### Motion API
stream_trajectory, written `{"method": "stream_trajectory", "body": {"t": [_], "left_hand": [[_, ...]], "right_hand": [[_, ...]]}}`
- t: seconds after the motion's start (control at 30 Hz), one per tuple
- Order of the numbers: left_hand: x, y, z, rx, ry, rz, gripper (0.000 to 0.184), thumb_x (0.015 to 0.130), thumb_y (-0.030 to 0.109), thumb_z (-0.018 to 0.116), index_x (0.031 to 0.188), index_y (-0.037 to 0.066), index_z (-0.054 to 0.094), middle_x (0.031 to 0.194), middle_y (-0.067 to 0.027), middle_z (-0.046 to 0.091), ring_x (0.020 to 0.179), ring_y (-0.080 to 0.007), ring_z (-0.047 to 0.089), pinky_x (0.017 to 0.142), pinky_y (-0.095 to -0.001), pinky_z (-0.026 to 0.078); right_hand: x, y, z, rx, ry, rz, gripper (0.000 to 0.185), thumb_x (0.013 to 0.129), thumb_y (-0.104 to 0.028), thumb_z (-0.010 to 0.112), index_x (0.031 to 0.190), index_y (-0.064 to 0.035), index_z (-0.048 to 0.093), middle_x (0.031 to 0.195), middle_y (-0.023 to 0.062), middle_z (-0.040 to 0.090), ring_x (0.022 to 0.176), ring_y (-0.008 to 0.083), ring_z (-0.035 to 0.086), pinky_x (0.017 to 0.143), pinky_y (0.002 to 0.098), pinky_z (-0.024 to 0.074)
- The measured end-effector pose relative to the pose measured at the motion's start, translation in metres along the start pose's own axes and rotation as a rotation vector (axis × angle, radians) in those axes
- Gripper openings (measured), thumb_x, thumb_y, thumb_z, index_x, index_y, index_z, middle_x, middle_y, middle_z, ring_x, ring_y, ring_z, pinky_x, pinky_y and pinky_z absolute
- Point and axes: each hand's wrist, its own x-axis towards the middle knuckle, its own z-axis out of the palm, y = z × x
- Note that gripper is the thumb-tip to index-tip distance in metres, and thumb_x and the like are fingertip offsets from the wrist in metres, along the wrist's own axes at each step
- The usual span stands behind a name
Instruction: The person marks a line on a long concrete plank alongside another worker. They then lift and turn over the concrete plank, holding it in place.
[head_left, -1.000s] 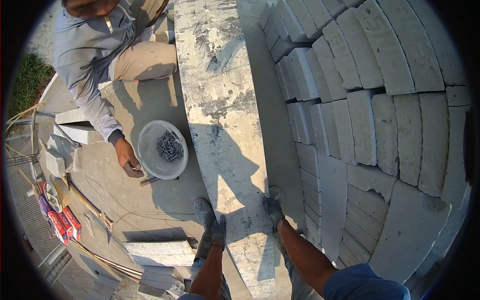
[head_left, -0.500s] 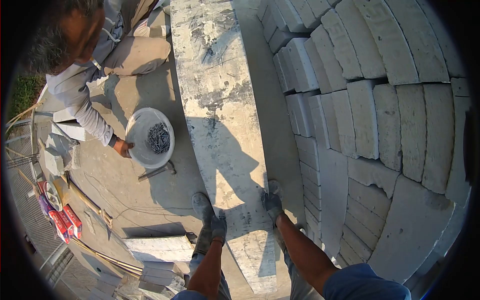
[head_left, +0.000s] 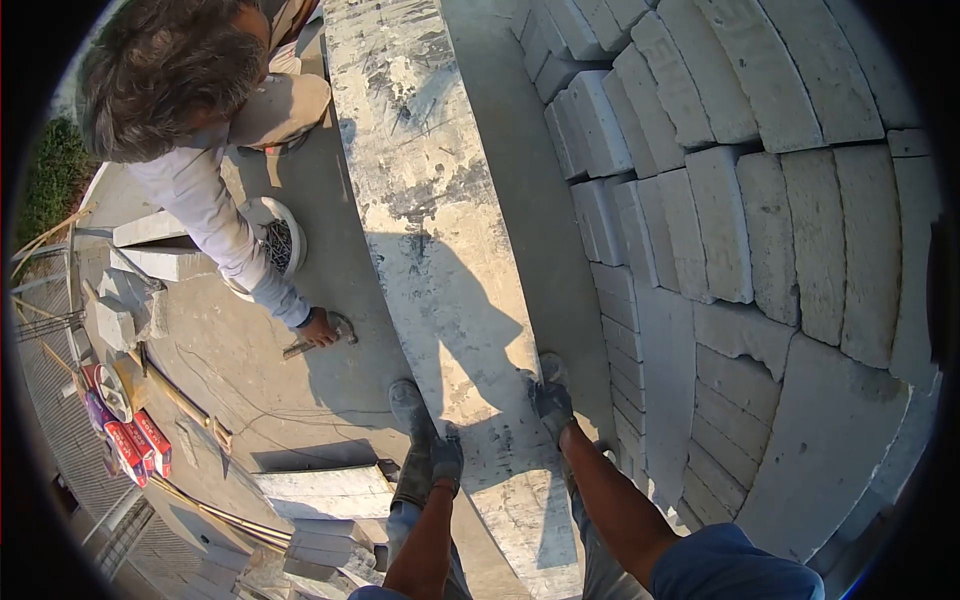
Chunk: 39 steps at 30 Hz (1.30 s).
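A long board [head_left: 430, 200], smeared with pale cement, lies between my boots and runs away from me. My left hand [head_left: 447, 462], in a dark glove, is closed on the board's left edge. On the opposite edge, my gloved right hand [head_left: 552, 405] grips the board too. To the left a crouching co-worker [head_left: 215, 200] reaches down with one hand on a hammer [head_left: 342, 328] lying on the floor. Partly hidden by that person's arm is a white bowl [head_left: 292, 240] holding many nails.
Stacks of grey blocks [head_left: 720, 230] rise along the right side. A short board [head_left: 325, 490] and more blocks [head_left: 325, 550] lie at the lower left. Red bags [head_left: 130, 445], poles and thin wires are farther left.
The co-worker has leaned forward, shifted the bowl left and away, let go of it and put a hand on the hammer. The board has tilted slightly; my hands still hold it.
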Motion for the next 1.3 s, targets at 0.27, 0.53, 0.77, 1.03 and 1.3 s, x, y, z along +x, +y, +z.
{"method": "stream_trajectory", "body": {"t": [0.27, 0.53, 0.77, 1.03, 1.3], "left_hand": [[-0.016, 0.013, -0.022, -0.065, 0.106, 0.148, 0.065, 0.092, 0.05, 0.032, 0.087, -0.009, 0.056, 0.086, -0.0317, 0.058, 0.082, -0.0466, 0.055, 0.074, -0.0496, 0.045], [-0.021, 0.012, -0.027, 0.038, -0.014, 0.188, 0.063, 0.093, 0.049, 0.031, 0.089, -0.008, 0.056, 0.088, -0.0307, 0.058, 0.085, -0.0456, 0.055, 0.075, -0.0489, 0.045], [-0.034, 0.024, -0.04, -0.035, -0.026, 0.043, 0.057, 0.092, 0.047, 0.035, 0.097, -0.005, 0.056, 0.093, -0.0303, 0.058, 0.087, -0.0444, 0.055, 0.076, -0.0481, 0.045], [-0.033, 0.034, -0.051, -0.102, -0.085, -0.045, 0.051, 0.092, 0.042, 0.038, 0.105, -0.004, 0.055, 0.1, -0.0288, 0.057, 0.09, -0.0437, 0.055, 0.077, -0.0474, 0.045], [0.013, -0.006, -0.015, 0.305, 0.061, 0.477, 0.045, 0.09, 0.031, 0.042, 0.133, 0.016, 0.041, 0.082, -0.0229, 0.057, 0.077, -0.0371, 0.057, 0.07, -0.0467, 0.046]], "right_hand": [[-0.004, -0.002, 0.01, 0.149, 0.073, 0.085, 0.049, 0.093, -0.04, 0.031, 0.093, -0.0057, 0.066, 0.088, 0.0199, 0.064, 0.086, 0.034, 0.06, 0.074, 0.0446, 0.0453], [-0.011, 0.014, 0.026, 0.311, 0.108, 0.124, 0.048, 0.092, -0.043, 0.032, 0.096, -0.007, 0.064, 0.091, 0.0209, 0.063, 0.087, 0.0361, 0.06, 0.073, 0.0451, 0.0457], [-0.026, -0.01, -0.016, 0.123, -0.042, 0.196, 0.048, 0.094, -0.042, 0.03, 0.095, -0.0086, 0.064, 0.09, 0.0213, 0.063, 0.085, 0.0373, 0.06, 0.072, 0.0465, 0.0457], [-0.053, -0.01, -0.038, 0.183, 0.019, 0.154, 0.043, 0.092, -0.039, 0.037, 0.091, -0.0057, 0.064, 0.082, 0.0193, 0.063, 0.078, 0.0323, 0.061, 0.067, 0.0436, 0.0462], [-0.024, -0.025, -0.046, 0.202, 0.047, 0.143, 0.039, 0.091, -0.036, 0.045, 0.088, -0.0028, 0.064, 0.075, 0.0173, 0.063, 0.071, 0.0273, 0.062, 0.062, 0.0407, 0.0468]]}}
